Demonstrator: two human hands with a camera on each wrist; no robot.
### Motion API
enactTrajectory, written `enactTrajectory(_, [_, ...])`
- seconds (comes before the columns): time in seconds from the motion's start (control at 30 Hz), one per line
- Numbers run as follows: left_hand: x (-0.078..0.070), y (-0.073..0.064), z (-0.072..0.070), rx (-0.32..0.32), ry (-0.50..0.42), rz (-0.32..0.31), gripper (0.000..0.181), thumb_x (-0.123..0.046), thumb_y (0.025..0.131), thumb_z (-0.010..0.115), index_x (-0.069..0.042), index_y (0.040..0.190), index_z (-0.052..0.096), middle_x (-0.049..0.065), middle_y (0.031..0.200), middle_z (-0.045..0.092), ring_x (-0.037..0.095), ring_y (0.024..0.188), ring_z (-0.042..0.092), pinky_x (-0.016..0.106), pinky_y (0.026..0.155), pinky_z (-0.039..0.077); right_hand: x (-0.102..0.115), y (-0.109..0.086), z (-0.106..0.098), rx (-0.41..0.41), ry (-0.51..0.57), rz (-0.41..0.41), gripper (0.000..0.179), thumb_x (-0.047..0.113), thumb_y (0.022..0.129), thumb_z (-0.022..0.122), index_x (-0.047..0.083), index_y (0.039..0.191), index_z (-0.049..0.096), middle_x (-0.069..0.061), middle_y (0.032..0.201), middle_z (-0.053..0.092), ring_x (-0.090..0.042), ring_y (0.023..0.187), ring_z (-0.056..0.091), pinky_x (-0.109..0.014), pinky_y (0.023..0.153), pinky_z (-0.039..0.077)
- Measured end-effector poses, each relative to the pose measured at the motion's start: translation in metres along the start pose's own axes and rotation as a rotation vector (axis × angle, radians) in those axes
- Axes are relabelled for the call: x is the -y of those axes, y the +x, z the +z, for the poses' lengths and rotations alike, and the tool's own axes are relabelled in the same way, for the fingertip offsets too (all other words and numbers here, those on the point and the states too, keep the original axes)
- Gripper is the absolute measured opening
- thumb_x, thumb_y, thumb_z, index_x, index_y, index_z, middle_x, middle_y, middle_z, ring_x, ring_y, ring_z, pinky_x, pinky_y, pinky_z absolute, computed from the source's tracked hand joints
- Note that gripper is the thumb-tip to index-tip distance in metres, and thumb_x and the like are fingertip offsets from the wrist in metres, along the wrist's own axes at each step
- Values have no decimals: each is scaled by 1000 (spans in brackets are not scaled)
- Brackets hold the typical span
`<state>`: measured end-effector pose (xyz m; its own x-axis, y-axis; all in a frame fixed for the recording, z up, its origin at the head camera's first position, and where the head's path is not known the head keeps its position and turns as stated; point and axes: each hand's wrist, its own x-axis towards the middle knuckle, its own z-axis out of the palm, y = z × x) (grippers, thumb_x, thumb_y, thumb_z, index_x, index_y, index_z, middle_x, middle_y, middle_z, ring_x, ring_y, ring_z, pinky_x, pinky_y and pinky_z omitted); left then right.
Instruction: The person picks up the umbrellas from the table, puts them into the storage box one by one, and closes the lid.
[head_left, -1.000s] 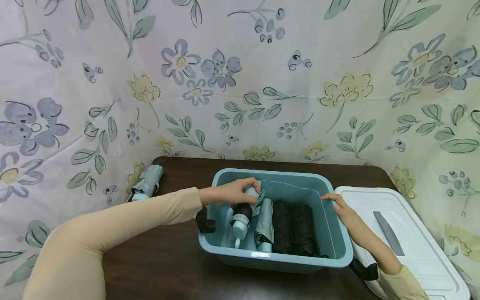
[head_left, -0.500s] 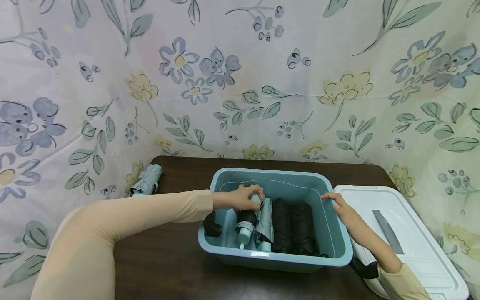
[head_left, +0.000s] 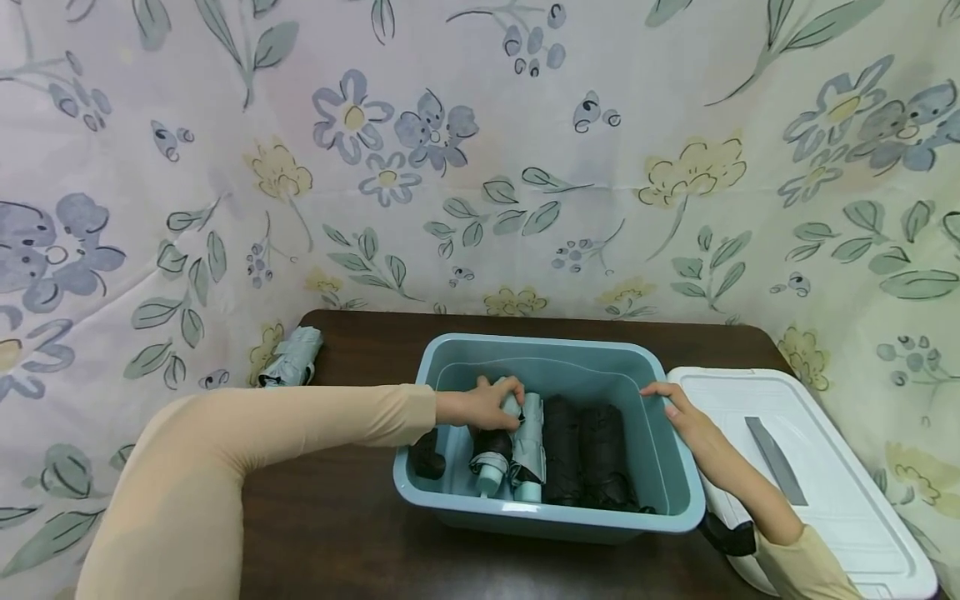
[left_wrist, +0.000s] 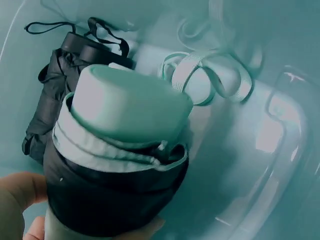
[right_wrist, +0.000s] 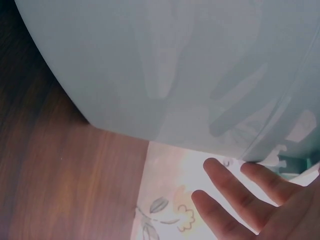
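Observation:
Inside a blue-green plastic bin (head_left: 555,523), my left hand (head_left: 487,406) grips a folded umbrella (head_left: 491,458) by its far end. This umbrella has pale teal fabric, a black band and a teal handle (left_wrist: 130,102) with a wrist strap (left_wrist: 210,75). Right beside it lies a second pale teal folded umbrella (head_left: 529,442). Two black folded umbrellas (head_left: 562,454) fill the space to their right. My right hand (head_left: 697,429) rests at the bin's right rim; in the right wrist view its fingers (right_wrist: 240,197) are extended and spread along the outer wall.
Another pale teal folded umbrella (head_left: 295,357) lies at the table's back left corner. A white lid (head_left: 840,475) with a grey strip is on the right of the bin. The dark wooden table (head_left: 337,517) backs onto a floral cloth (head_left: 480,183).
My left hand has moved right and lowered the gripped umbrella beside the other teal one, and it lies straighter now. My right hand has stayed at the rim.

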<state>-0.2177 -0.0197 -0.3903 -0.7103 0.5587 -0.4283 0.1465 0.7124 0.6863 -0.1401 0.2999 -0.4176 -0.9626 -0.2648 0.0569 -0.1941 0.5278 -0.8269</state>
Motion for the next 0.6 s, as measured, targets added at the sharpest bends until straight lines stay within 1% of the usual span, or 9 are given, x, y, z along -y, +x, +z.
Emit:
enactTrajectory(0.1, [-1, 4, 1, 12, 4, -23, 27, -12, 86, 60, -13, 106, 41, 19, 111, 21, 29, 89, 36, 32, 59, 36, 0, 1, 0, 2, 1, -2, 40, 37, 101, 22, 17, 135, 30, -25, 134, 32, -38, 99, 53, -36, 62, 52])
enactTrajectory(0.23, [-2, 8, 5, 20, 18, -61, 31, -11, 85, 61, -11, 104, 37, 18, 108, 21, 29, 86, 37, 32, 60, 34, -1, 1, 1, 10, -5, -9, 40, 36, 101, 21, 18, 136, 30, -25, 133, 33, -37, 99, 54, -34, 61, 52])
enactTrajectory(0.43, [-5, 15, 10, 44, 69, -127, 38, -11, 85, 63, -14, 107, 32, 16, 106, 22, 29, 83, 38, 31, 59, 33, -1, 0, 0, 8, -1, -14, 41, 35, 101, 22, 15, 136, 30, -25, 134, 31, -39, 100, 53, -37, 62, 52])
enactTrajectory(0.5, [-8, 17, 10, 56, 86, -147, 40, -10, 85, 63, -14, 110, 31, 16, 107, 23, 28, 81, 38, 30, 58, 34, -2, 0, 0, 0, 1, -9, 41, 36, 101, 22, 15, 135, 30, -24, 134, 31, -40, 101, 52, -38, 62, 51])
enactTrajectory(0.6, [-11, 19, 9, 62, 97, -186, 44, -9, 85, 64, -16, 114, 31, 17, 108, 24, 25, 73, 43, 30, 57, 44, -3, 2, -1, -10, 1, 5, 43, 39, 101, 22, 15, 135, 31, -24, 135, 30, -41, 102, 51, -38, 63, 51])
